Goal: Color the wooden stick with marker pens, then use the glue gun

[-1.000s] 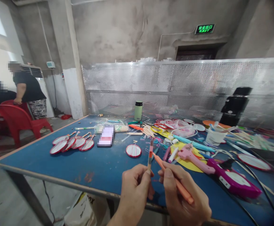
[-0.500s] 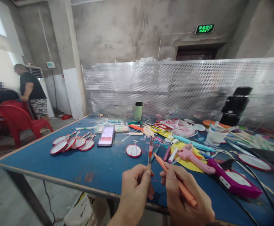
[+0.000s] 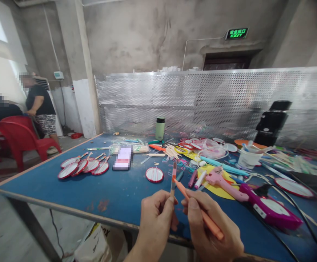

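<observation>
Between the thumb and fingers of my left hand [image 3: 158, 218] stands a flat wooden craft stick [image 3: 173, 183], upright, with brownish, pink-orange and grey bands on its upper part. My right hand [image 3: 213, 222] grips an orange marker pen [image 3: 209, 222] like a pencil. Its tip meets the stick's edge at the orange band. Just behind the stick lies a small round white disc with a red rim [image 3: 154, 175]. Several capped markers, a purple one [image 3: 192, 179] and a white one [image 3: 200, 179] among them, lie beyond my right hand.
Red-rimmed discs [image 3: 93, 165] cluster on the blue table [image 3: 52, 194] at left, near a phone [image 3: 122, 157]. A green bottle [image 3: 160, 128] stands behind. At right are a pink glue gun [image 3: 226, 183], a purple power strip [image 3: 273, 209], cables and a white tub [image 3: 249, 158].
My right hand has moved slightly left, bringing the marker's tip up against the stick. My left hand keeps its place. In the background, the standing person has shifted slightly.
</observation>
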A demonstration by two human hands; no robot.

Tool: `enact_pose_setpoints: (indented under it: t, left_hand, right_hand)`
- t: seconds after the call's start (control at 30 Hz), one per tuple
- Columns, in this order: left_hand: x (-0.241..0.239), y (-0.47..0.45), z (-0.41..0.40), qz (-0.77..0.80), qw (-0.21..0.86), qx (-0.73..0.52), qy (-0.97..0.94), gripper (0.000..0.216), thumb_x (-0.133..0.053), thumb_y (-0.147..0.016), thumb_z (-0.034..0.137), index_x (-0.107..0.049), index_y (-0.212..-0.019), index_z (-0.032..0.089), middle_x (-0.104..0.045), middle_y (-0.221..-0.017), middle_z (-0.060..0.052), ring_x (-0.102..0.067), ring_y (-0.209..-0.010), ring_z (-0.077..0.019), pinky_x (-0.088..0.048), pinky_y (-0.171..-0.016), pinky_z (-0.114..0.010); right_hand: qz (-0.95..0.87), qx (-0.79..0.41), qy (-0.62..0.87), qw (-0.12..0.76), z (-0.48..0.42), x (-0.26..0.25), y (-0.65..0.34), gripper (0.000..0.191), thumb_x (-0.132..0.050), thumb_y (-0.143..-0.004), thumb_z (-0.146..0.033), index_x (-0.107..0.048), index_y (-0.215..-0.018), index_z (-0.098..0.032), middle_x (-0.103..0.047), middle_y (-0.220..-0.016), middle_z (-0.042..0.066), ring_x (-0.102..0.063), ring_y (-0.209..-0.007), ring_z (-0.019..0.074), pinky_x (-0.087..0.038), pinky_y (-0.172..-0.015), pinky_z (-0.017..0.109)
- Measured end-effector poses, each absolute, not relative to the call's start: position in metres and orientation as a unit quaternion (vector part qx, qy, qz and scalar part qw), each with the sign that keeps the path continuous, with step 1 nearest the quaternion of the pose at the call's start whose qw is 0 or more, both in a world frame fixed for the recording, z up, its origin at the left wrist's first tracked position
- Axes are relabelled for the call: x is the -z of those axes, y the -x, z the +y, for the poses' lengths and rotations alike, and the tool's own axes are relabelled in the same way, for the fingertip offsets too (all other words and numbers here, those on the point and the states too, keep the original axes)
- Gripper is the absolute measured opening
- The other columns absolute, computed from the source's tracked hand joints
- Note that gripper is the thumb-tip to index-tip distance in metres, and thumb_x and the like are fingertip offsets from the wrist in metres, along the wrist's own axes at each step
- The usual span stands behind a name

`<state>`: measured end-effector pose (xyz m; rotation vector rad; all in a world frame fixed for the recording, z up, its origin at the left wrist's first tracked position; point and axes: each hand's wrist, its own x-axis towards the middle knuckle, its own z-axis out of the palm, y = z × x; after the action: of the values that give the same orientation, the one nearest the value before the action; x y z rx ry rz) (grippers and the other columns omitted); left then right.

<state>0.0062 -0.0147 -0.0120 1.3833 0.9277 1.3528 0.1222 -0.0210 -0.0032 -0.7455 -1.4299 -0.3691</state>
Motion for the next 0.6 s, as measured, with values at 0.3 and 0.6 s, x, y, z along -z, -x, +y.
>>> enact_pose_setpoints:
  t: [0.3,0.6]
  left_hand:
    - [0.0119,-0.0061,-0.0136,0.382,0.472,-0.553,-0.57,0.035,-0.052,-0.09,0.042,-0.064,-0.075,0.013,-0.05,-0.045,0.003,-0.042,-0.041,-0.0096,-0.03,-0.045,-0.021]
    - [0.0135,-0.0064,-0.0129,0.382,0.471,-0.552,-0.573,0.035,-0.051,-0.091,0.042,-0.064,-0.076,0.013,-0.051,-0.046,0.003,-0.042,-0.042,-0.0093,-0.03,-0.045,-0.021]
  right_hand:
    - [-0.647,0.145,0.326,0.674,-0.0186,0.001,-0.1216,0.017,-0.061,-0.09,-0.007,-0.068,-0.1,-0.02,-0.068,-0.074,-0.003,-0.065,-0.059,0.0057,-0.054,-0.06,0.014]
    - [-0.638,0.151,0.329,0.679,-0.0191,0.0025,-0.1221,0.017,-0.062,-0.089,-0.008,-0.068,-0.101,-0.019,-0.069,-0.075,-0.003,-0.066,-0.06,0.0064,-0.055,-0.063,0.015]
